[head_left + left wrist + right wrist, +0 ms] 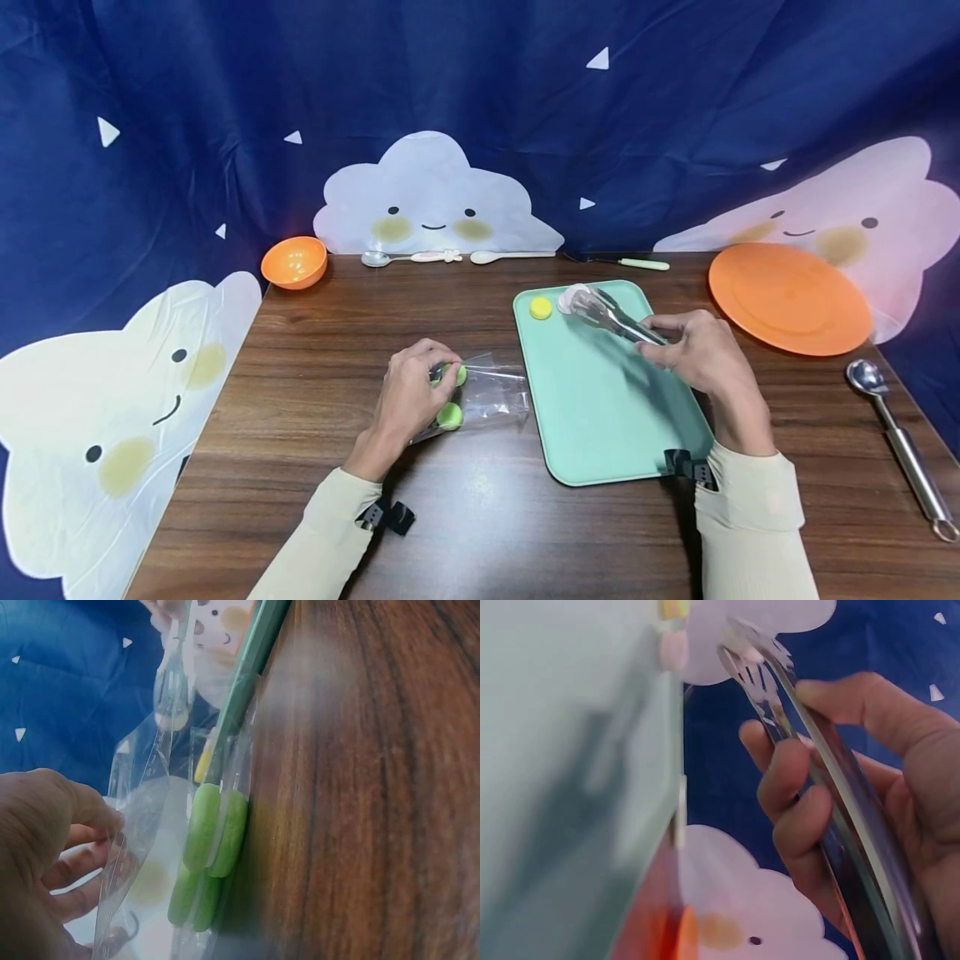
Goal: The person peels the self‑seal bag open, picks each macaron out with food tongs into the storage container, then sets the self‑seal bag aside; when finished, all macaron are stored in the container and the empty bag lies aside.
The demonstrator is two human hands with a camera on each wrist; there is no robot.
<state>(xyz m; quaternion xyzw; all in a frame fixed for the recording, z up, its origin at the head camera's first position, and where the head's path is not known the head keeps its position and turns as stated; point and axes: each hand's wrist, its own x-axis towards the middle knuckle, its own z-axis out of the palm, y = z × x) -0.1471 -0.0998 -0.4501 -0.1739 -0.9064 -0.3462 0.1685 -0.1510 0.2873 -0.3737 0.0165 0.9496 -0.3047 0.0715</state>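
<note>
Head view: we locate the clear plastic bag (491, 400), containing round green discs (450, 417), just left of the centre of the frame on the brown wood-grain bench (480, 517). The left hand (411, 392) is at the bag's left part, thumb and fingers pinching the film. The right hand (708, 350) grips the silver metal tongs (618, 318), fingers curled about the arms, with the tips over the upper part of the mint-green rectangular tray (600, 408). Near that tray's upper left corner we note a round yellow disc (541, 307) and, beside it, a pale pinkish disc (564, 302). The right wrist view shows a pale patch between the tong tips; blur prevents us from confirming a grip.

Handling, in our judgement: the bag is light, limp and slippery, best taken by a loose edge of film. The discs look light and possibly fragile; we advise mild pressure across their rounded sides. The tongs appear stiff and smooth, best held midway along the arms.

Edges and room: the bag's right end lies close to the tray's left rim. The tray's middle and lower part offers room for travel. At right, the flat orange plate (787, 300) and silver metal scoop (915, 467) limit sideways movement.
</note>
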